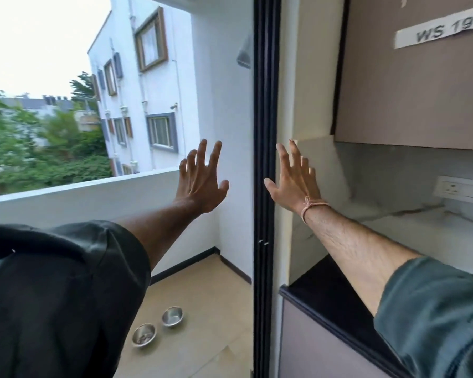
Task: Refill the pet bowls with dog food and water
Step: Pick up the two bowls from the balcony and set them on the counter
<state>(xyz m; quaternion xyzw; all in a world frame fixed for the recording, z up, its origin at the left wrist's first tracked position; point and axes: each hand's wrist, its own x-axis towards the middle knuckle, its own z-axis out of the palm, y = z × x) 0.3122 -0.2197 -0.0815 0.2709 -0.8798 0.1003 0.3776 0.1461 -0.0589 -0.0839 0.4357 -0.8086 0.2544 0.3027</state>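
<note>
Steel bowls (159, 326) lie below both spread hands (202, 184).

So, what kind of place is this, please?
Probably an upper-floor flat, where a kitchen corner meets a balcony. A counter and wall cabinet stand right of the dark door frame; steel bowls sit on the balcony floor, and treetops show beyond its parapet.
</note>
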